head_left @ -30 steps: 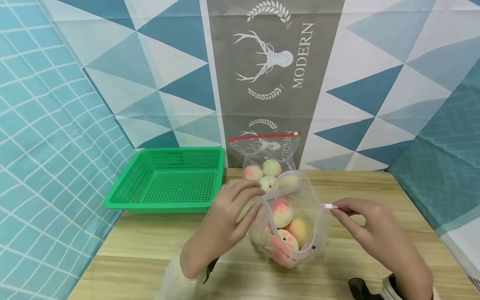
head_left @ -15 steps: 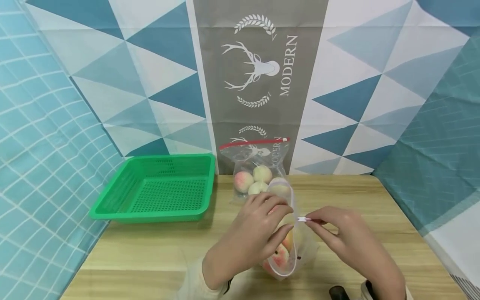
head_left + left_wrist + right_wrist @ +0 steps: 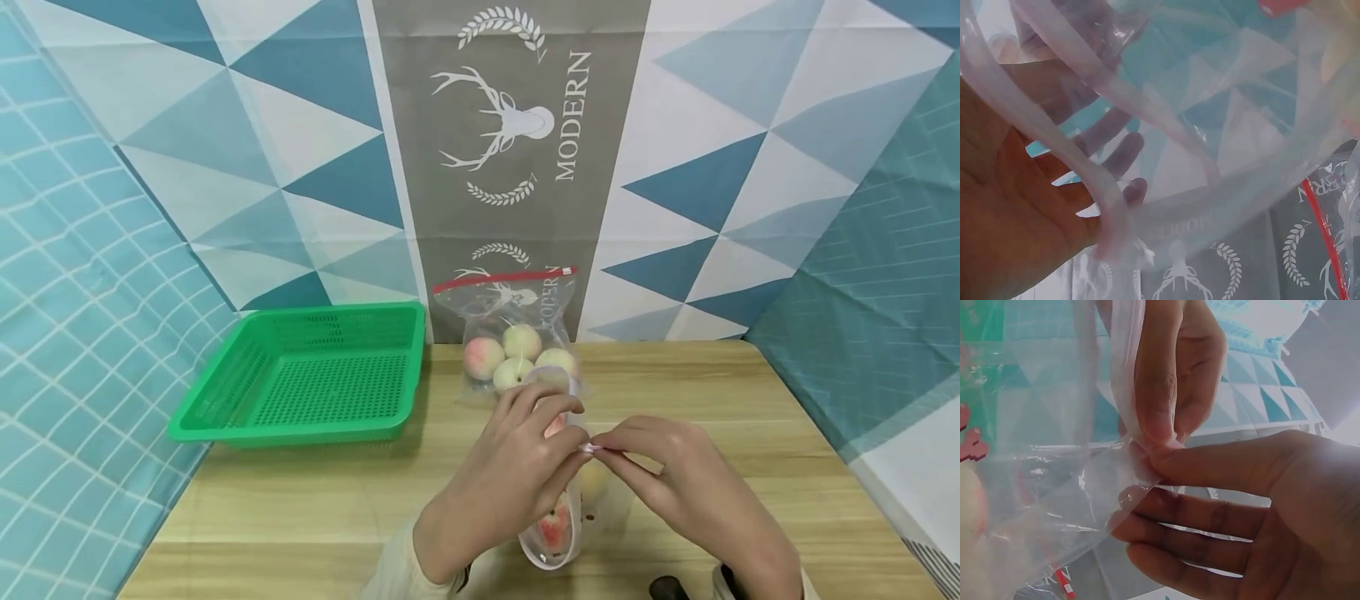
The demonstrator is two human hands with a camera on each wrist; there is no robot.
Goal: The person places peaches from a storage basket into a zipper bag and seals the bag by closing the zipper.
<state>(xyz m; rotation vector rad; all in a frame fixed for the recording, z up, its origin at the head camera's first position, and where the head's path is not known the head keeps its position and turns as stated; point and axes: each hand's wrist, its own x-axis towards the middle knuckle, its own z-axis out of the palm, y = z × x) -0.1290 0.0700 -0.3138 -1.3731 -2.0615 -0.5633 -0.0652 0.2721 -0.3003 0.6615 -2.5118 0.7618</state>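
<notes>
A clear zip bag (image 3: 606, 510) with a pale pink zip edge stands on the table, peaches (image 3: 555, 529) inside it. My right hand (image 3: 690, 475) pinches one end of the zip edge between thumb and forefinger, other fingers beneath it. My left hand (image 3: 506, 471) meets it there, thumb and forefinger pinching the same end, as the right wrist view shows. The white slider is mostly hidden by the fingertips. The bag's mouth gapes as a narrow loop; in the left wrist view the zip edge (image 3: 1054, 147) crosses in front of the left palm.
Behind stands a second clear bag (image 3: 487, 310) with a red zip, holding several peaches. A green perforated basket (image 3: 296, 433) sits at the left on the wooden table (image 3: 300, 525). Patterned cloth walls enclose the back and sides.
My left hand has moved right to the zip end, and both hands' fingertips have come together. The right hand has moved left with the zip end, and the bag's mouth has narrowed.
</notes>
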